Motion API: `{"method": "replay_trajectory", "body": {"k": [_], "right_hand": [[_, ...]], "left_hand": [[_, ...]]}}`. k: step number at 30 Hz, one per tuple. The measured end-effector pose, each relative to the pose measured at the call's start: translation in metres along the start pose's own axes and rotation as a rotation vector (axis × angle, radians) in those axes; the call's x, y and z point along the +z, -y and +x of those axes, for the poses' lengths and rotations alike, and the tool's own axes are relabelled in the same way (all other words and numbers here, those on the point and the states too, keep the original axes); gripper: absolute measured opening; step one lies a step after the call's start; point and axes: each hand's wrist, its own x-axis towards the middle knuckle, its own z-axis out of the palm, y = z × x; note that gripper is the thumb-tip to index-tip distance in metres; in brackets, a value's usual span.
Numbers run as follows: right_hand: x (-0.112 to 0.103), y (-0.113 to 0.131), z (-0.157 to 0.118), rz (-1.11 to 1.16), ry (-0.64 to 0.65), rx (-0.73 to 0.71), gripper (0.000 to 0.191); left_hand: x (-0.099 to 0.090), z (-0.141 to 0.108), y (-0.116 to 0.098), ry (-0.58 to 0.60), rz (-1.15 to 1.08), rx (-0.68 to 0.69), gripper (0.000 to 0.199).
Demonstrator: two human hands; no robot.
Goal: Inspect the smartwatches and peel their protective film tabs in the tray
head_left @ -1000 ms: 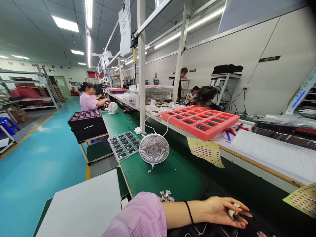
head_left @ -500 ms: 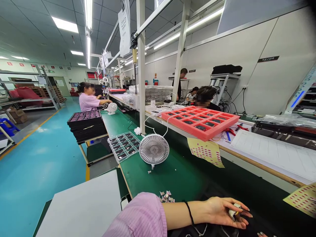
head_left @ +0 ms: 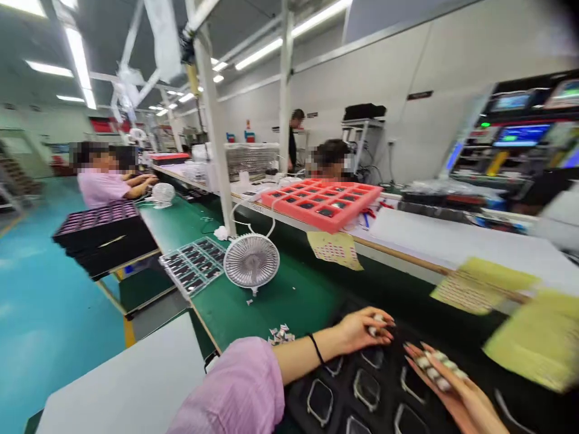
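Observation:
My left hand [head_left: 362, 328] reaches over a black foam tray [head_left: 337, 386], its fingers closed round a small whitish piece [head_left: 374, 325] whose kind I cannot make out. On the right, my right hand [head_left: 456, 386] is cupped round several similar small whitish pieces [head_left: 432, 369] lined up between thumb and fingers. Rounded-square frames like watch cases [head_left: 320, 402] lie in the tray's pockets below both hands. Past my left forearm, a little heap of small pale parts [head_left: 281, 334] rests on the green bench [head_left: 266, 307].
A white fan [head_left: 252, 261] stands beyond the heap, with a clear tray of dark parts [head_left: 194, 265] beside it. A red foam tray [head_left: 321, 202] sits on the raised shelf, yellow sheets [head_left: 534, 337] hang over its edge. Co-workers [head_left: 106, 181] sit farther along.
The view has swung right and down, so more of the black tray shows. My right hand, barely at the edge before, is now in view with whitish pieces. My left hand still holds its piece.

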Motion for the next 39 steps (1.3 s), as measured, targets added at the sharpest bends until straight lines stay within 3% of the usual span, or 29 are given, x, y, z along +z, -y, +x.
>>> {"method": "replay_trajectory", "body": {"k": [3, 7, 10, 18, 28, 31, 35, 37, 39], "right_hand": [[0.011, 0.003, -0.011, 0.133, -0.033, 0.075, 0.047], [0.024, 0.015, -0.017, 0.220, -0.054, 0.056, 0.045], [0.025, 0.018, -0.017, 0.227, -0.039, 0.020, 0.045], [0.023, 0.016, -0.016, 0.233, -0.021, -0.027, 0.046], [0.023, 0.023, -0.019, 0.239, -0.001, -0.047, 0.044], [0.021, 0.024, -0.019, 0.235, 0.021, -0.049, 0.044], [0.019, 0.024, -0.018, 0.224, 0.052, -0.058, 0.043], [0.020, 0.024, -0.018, 0.214, 0.061, -0.059, 0.041], [0.020, 0.026, -0.018, 0.197, 0.077, -0.051, 0.040]], "left_hand": [[-0.002, -0.003, -0.012, -0.062, 0.169, 0.057, 0.020], [-0.020, 0.005, -0.015, -0.222, 0.431, 0.205, 0.018], [-0.028, 0.011, -0.017, -0.278, 0.612, 0.272, 0.022], [-0.023, 0.020, -0.012, -0.261, 0.971, 0.303, 0.019], [-0.023, 0.019, -0.009, -0.162, 1.187, 0.377, 0.027], [-0.009, 0.007, -0.019, 0.033, 1.179, 0.479, 0.039], [0.017, -0.005, -0.030, 0.537, 1.037, 0.544, 0.068], [0.025, -0.003, -0.033, 0.617, 1.006, 0.519, 0.069], [0.030, 0.001, -0.035, 0.613, 0.981, 0.526, 0.061]]}}
